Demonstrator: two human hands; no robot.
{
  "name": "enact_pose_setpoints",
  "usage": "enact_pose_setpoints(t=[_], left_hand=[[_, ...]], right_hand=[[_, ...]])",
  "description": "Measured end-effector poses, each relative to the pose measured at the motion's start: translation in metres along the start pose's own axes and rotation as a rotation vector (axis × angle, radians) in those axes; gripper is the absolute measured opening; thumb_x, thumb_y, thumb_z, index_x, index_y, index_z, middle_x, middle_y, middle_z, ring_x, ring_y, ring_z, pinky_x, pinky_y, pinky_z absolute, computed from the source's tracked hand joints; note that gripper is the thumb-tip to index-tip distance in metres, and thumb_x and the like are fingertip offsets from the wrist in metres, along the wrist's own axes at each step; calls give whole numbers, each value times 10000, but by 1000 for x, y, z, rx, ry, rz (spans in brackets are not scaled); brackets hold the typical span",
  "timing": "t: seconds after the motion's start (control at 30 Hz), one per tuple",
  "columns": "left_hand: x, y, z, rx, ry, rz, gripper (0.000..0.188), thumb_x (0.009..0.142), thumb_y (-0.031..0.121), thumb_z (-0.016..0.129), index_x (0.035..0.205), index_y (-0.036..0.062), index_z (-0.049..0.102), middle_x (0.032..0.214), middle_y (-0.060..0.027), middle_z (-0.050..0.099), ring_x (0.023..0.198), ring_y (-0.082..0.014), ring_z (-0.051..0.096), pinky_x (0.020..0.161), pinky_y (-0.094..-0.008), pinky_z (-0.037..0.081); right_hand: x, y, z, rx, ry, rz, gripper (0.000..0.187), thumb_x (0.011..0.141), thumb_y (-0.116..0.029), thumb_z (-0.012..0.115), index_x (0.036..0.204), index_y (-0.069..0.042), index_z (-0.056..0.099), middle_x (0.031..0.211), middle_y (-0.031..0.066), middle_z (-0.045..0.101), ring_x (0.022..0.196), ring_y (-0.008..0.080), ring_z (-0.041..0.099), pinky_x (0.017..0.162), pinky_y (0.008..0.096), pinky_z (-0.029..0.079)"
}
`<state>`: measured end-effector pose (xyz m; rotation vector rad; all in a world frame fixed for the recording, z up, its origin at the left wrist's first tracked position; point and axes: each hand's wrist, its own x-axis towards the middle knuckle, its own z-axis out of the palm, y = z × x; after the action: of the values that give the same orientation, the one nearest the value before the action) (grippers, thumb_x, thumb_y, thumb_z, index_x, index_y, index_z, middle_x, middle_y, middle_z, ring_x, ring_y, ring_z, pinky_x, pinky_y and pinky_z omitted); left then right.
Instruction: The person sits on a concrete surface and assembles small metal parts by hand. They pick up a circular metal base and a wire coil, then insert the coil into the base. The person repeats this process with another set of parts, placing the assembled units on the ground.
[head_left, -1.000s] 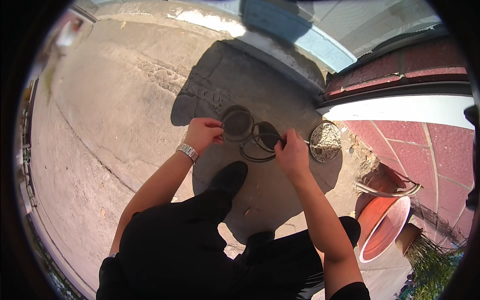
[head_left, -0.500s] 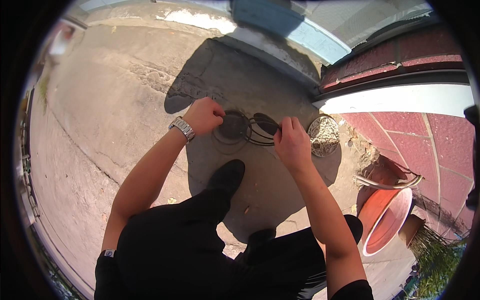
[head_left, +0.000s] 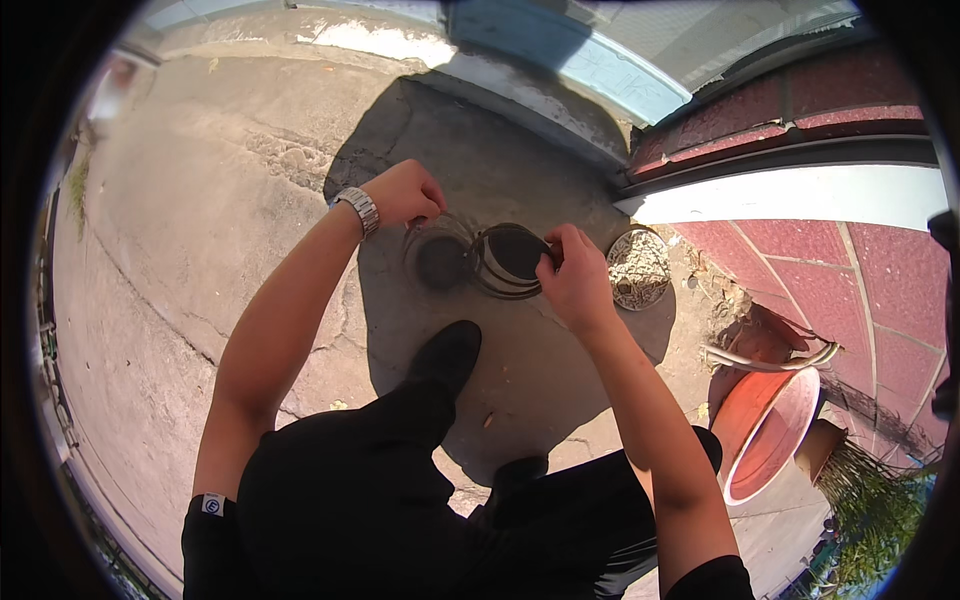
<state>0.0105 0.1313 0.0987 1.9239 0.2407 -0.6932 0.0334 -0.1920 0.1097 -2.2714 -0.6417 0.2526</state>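
Note:
My right hand [head_left: 580, 280] pinches the edge of a dark-rimmed round piece [head_left: 512, 250], which looks like a mesh disc with several thin rings around it. My left hand [head_left: 405, 192] has its fingers closed at the upper edge of a second round piece [head_left: 440, 260]. That piece is thin-rimmed, see-through at the edge and blurred, with a dark round middle. Both pieces are side by side, their rims overlapping, above the shaded ground. Whether they are joined cannot be made out. Just right of my right hand, a round shallow container [head_left: 638, 268] full of pale bits sits on the ground.
Cracked concrete ground [head_left: 200, 250] stretches left. A red tiled wall [head_left: 820, 245] with a white ledge [head_left: 800, 200] stands right. Near my right knee are an orange tub [head_left: 755, 435] with a pale rim, a looped hose [head_left: 770, 358] and a potted plant [head_left: 870, 510].
Both hands have shifted slightly left, the left one also a little upward. The right round piece has turned to show more of its dark face; the left one has moved left.

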Motion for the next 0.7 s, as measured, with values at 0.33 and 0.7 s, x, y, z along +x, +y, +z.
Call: enact_pose_setpoints(t=[0.33, 0.7], left_hand=[[-3, -46, 51, -242, 211, -134, 408, 894, 254, 816, 1149, -44, 704, 935, -121, 757, 791, -176, 729, 693, -325, 615], [-43, -44, 136, 743, 277, 232, 154, 839, 251, 748, 939, 143, 794, 933, -35, 735, 1041, -244, 628, 912, -399, 502]], right_hand=[[-6, 23, 10, 288, -151, 465, 182, 875, -77, 711, 983, 69, 688, 764, 125, 712, 595, 178, 708, 590, 326, 584], [-7, 27, 15, 222, -108, 425, 187, 877, -85, 714, 973, 74, 690, 749, 113, 706, 610, 182, 706, 582, 316, 562]])
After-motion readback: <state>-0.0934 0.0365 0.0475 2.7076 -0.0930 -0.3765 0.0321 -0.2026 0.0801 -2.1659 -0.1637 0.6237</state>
